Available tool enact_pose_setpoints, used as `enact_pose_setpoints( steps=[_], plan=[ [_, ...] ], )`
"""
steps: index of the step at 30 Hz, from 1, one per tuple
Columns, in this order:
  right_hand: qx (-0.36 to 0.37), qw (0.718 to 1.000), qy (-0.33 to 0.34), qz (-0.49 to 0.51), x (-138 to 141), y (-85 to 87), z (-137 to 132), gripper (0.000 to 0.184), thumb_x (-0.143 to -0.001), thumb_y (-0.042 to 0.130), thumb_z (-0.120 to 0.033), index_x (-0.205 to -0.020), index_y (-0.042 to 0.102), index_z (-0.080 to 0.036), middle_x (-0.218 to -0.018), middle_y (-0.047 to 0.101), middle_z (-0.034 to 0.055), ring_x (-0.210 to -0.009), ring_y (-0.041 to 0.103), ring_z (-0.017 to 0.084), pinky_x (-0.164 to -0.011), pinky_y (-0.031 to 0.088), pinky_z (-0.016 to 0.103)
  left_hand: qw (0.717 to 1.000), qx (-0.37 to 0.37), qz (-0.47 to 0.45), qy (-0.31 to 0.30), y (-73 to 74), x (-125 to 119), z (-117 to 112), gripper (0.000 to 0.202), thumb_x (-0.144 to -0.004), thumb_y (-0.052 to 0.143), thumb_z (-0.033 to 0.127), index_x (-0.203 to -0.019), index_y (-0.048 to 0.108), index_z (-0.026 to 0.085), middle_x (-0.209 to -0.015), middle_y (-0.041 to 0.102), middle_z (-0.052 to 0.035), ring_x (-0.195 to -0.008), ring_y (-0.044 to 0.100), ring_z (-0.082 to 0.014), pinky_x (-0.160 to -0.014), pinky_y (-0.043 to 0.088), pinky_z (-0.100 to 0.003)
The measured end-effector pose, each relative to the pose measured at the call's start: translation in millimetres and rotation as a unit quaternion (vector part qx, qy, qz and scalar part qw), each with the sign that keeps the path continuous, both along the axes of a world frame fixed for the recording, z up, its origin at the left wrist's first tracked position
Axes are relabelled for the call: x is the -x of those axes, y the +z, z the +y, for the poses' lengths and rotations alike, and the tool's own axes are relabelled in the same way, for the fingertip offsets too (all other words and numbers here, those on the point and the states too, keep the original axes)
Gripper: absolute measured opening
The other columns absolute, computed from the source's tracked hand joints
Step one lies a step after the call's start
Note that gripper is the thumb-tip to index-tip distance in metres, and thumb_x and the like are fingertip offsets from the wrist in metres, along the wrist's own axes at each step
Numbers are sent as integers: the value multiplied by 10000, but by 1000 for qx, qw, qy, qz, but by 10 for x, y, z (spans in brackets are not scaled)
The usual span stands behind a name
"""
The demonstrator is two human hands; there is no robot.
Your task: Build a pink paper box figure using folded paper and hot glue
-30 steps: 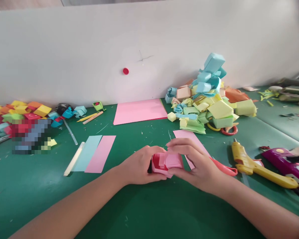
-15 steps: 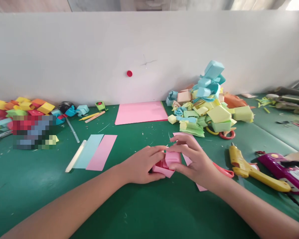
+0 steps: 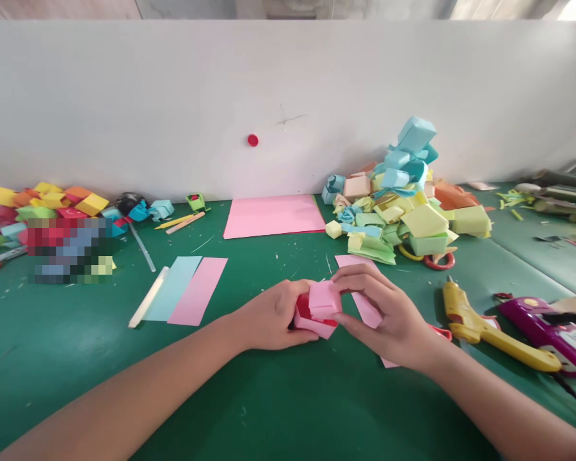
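Note:
My left hand (image 3: 277, 315) is closed round a pink paper box (image 3: 318, 329) with a red inside, just above the green table. A smaller pink paper box (image 3: 324, 298) sits tilted at the open top of it, pinched at its right side between the thumb and fingers of my right hand (image 3: 388, 310). How far the small box reaches into the larger one I cannot tell. Partly under my right hand lies a pink paper strip (image 3: 365, 306).
Blue and pink paper strips (image 3: 198, 291) and a glue stick (image 3: 148, 298) lie to the left. A pink sheet (image 3: 274, 216) rests by the wall. Folded paper pieces (image 3: 388, 211) are heaped at the back right. A yellow glue gun (image 3: 494, 336) and a purple tool (image 3: 547, 326) lie at the right.
The small pink box has moved left and up over the larger box, tilting. My right fingers now grip only its right side, and my left fingers have drawn back from its top.

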State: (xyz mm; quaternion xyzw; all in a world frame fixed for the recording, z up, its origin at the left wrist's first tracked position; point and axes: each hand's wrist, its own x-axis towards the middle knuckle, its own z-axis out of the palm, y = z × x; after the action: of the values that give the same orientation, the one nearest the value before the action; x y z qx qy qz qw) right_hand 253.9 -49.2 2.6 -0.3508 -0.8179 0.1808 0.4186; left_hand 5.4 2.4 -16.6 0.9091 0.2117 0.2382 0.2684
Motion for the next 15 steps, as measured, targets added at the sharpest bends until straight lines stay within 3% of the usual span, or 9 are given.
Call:
enact_pose_setpoints(
  steps=[4,6,9,12,15],
  plan=[
    [-14,1000,-5,-12,18,5,-12,329,-910,693,-186,-1217,596,-254,-1204,621,101,-1130,627,256,-978,551,416,1000,15,-5,-11,8,-5,21,678,-850,798,372,-1379,402,219,-1273,638,-149,-1073,694,-306,-863,589,-431],
    [-13,1000,-7,-27,43,6,-21,351,-904,689,-170,-1231,601,-262,-1220,619,98,-1142,634,255,-987,555,413,999,-21,-17,-23,-12,-6,46,776,-848,810,355,-1443,324,245,-1406,546,-189,-1230,632,-343,-967,568,-493],
    [-14,999,-15,-46,90,6,-36,313,-907,678,-171,-1200,619,-263,-1225,633,96,-1159,644,259,-988,564,410,991,-114,-46,-54,-71,-3,87,884,-872,790,370,-1509,181,287,-1537,363,-235,-1460,412,-391,-1099,470,-613],
    [-12,998,-26,-56,126,13,-46,276,-906,675,-180,-1167,636,-257,-1221,648,98,-1135,656,261,-967,577,418,981,-173,-54,-61,-113,4,103,940,-885,768,426,-1534,105,269,-1506,345,-250,-1484,359,-400,-1123,445,-643],
    [8,997,-24,-75,144,33,-51,257,-912,672,-190,-1160,652,-253,-1234,659,100,-1126,659,261,-961,581,430,981,-183,-35,-50,-118,10,93,930,-899,743,458,-1535,92,266,-1483,350,-246,-1467,378,-399,-1126,448,-637]
  ],
)
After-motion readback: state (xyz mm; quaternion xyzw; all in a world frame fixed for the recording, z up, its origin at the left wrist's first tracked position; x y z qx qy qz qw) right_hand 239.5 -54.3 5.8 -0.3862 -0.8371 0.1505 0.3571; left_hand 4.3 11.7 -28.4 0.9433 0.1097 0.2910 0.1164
